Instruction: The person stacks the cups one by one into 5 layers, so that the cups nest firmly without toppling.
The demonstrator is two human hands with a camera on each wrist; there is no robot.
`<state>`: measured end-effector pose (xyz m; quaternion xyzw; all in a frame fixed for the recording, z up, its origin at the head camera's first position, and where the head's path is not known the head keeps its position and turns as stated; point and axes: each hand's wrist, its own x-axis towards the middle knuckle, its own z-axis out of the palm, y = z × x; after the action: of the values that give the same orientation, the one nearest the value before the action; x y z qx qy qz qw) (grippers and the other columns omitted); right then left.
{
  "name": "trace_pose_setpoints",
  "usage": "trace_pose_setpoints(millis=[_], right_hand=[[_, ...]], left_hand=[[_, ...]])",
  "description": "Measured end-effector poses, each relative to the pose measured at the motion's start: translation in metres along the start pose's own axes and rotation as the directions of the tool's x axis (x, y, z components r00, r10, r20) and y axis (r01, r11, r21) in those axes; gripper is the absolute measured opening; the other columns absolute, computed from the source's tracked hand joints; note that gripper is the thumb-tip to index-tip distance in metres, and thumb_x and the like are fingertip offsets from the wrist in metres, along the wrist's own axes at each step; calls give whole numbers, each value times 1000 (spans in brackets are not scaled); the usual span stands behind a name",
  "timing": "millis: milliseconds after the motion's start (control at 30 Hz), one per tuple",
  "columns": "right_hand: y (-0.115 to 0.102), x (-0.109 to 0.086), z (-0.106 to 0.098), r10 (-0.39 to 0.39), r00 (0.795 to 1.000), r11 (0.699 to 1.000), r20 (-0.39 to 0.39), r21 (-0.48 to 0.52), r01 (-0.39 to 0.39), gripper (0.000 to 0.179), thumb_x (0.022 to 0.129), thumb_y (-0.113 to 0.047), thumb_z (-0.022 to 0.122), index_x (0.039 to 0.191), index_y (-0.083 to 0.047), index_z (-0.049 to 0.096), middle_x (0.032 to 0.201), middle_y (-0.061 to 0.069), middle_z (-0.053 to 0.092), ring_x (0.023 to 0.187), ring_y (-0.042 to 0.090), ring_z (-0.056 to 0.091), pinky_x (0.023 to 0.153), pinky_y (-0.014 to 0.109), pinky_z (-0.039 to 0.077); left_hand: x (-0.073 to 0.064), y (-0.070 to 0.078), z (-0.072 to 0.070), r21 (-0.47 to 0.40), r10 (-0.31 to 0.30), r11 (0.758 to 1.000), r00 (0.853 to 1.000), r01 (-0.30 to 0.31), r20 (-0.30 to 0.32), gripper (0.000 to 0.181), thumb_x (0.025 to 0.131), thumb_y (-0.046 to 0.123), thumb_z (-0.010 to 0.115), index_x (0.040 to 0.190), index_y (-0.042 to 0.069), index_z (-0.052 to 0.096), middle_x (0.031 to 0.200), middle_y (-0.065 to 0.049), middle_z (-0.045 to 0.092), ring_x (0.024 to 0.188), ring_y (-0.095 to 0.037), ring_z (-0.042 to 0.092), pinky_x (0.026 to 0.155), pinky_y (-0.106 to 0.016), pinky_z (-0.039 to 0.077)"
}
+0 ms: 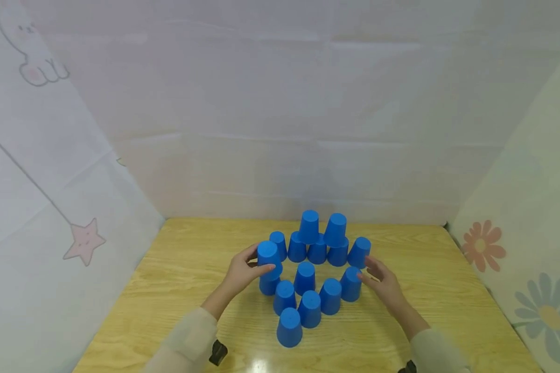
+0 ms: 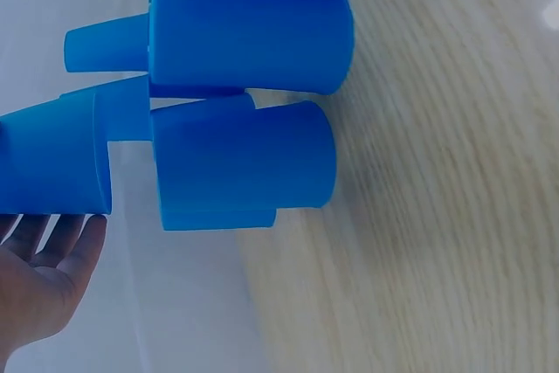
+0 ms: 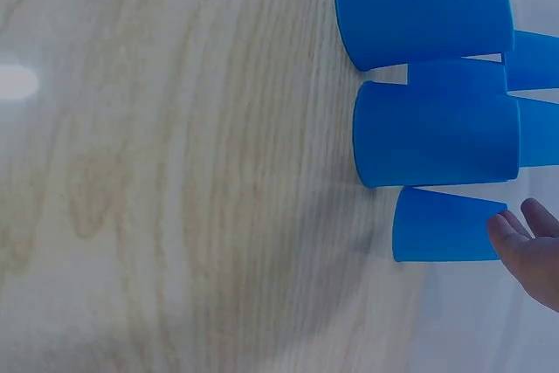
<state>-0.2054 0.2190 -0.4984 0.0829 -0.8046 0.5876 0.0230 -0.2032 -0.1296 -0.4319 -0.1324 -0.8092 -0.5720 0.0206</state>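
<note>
Between the thumb and fingers of my left hand (image 1: 242, 270) is an upside-down blue cup (image 1: 268, 254). It overlaps the top of another upside-down cup (image 1: 269, 287) at the left of the group. In the left wrist view the fingers lie along the side of the held cup (image 2: 52, 159), above table level. My right hand (image 1: 386, 287) is at the group's right side, fingers loosely bent and grasping nothing. Its fingertips are right by a standing cup (image 1: 351, 285); in the right wrist view they overlap the narrow end of a cup (image 3: 445, 226).
A back row of several upside-down cups carries two more cups (image 1: 309, 228) on top. One cup (image 1: 305, 280) stands in the middle, and several form a V toward the front cup (image 1: 289, 328). The wooden table (image 1: 177, 290) meets fabric-covered walls (image 1: 280, 129) behind and at the sides.
</note>
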Motion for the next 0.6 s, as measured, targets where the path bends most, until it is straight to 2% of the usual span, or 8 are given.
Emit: trace_pose_setpoints(millis=[200,333,600], right_hand=[[3,-8,4,36,999,999,-33,10,-35,59,81,-23,61,129,-1,34,127,24,36,115,39,34,90,48,33],[8,-13,6,73,996,997,-57,4,-73,59,80,-24,62,129,-3,34,127,22,37,115,38,35,89,46,35],[12,-28,12,143,985,989,-97,59,-138,58,81,-22,61,129,-3,34,127,21,37,115,38,35,88,47,36]], left_hand=[[17,5,6,21,46,999,998,-45,-44,51,77,14,66,122,3,47,112,-13,53,102,-28,49,81,-41,43],[30,2,9,18,40,999,997,-38,-72,51,76,17,66,122,4,47,111,-12,54,102,-29,49,81,-44,43],[64,-32,18,28,-19,999,996,21,-90,58,72,36,68,124,18,47,113,-3,54,104,-20,48,83,-40,42]])
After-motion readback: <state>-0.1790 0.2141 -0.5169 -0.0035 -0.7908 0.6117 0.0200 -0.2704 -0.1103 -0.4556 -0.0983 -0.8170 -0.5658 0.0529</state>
